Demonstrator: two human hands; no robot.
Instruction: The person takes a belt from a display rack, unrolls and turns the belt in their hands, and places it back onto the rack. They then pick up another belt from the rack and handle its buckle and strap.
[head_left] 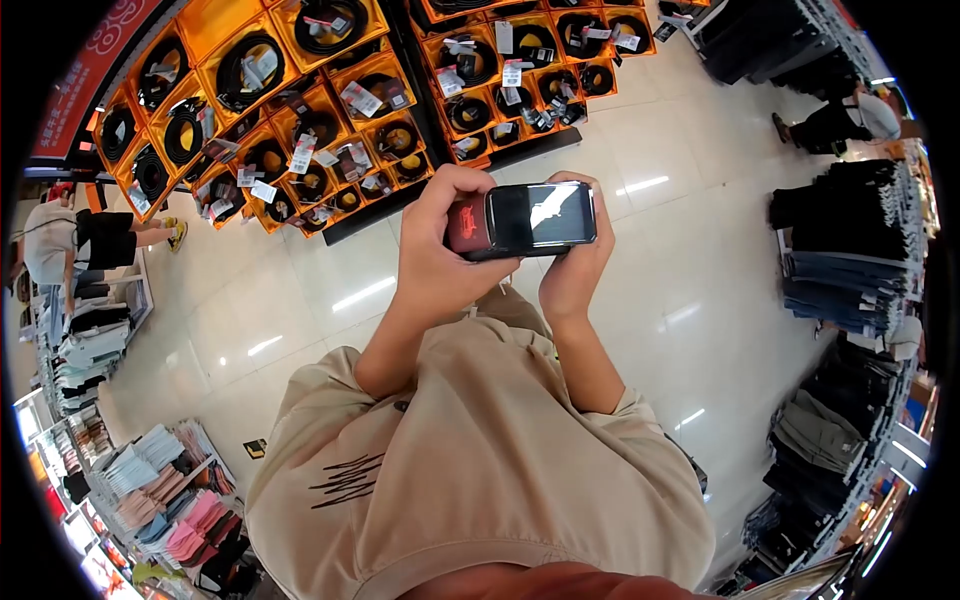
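Observation:
In front of my body, both hands hold a small oblong box-like object [508, 222]. Its left end is dark red with a light printed emblem. The rest is glossy black, with a bright reflective panel toward the right. My left hand [432, 235] is closed around the red end, fingers over the top edge and thumb along the lower edge. Around the black end, my right hand [580, 265] is closed too, its fingers partly hidden behind the object. What exactly the object is, I cannot tell.
Ahead, orange display trays [350, 60] hold coiled black belts [250, 70] with white tags. Racks of dark trousers [840, 240] line the right. Folded clothes [170, 480] lie at lower left. One person [90, 235] stands at left, another [850, 120] at far right.

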